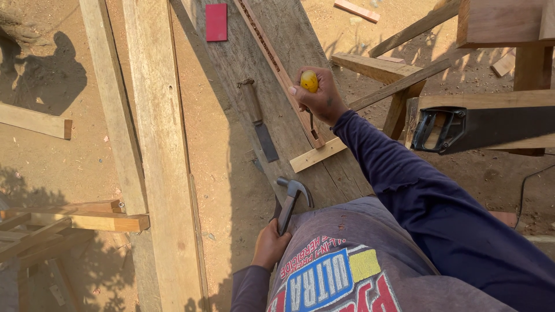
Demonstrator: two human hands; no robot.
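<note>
**Two hands, two tools over a weathered plank**

While the right hand (319,95) curls tight around a yellow-handled tool (309,81), its rounded butt showing between thumb and fingers, a dark shaft runs down from the fist to a thin wooden strip (276,65) that lies lengthwise on the grey plank (289,34). What kind of tip the tool has cannot be told. The left hand (270,245) sits low beside the person's waist, fingers wrapped closed on the handle of a claw hammer (292,196), whose steel head points up and away, over the near end of the plank.

No containers show anywhere in view.

Counted on the plank: one chisel (258,121) with a wooden handle and a dark flat blade, lying loose left of the strip; one short pale batten (318,154) set crosswise, meeting the strip's near end; one red rectangular block (217,22) at the far end. One handsaw (462,130) with a black grip rests on timber to the right. Two long pale beams (156,133) run side by side to the left, over sandy ground.
</note>
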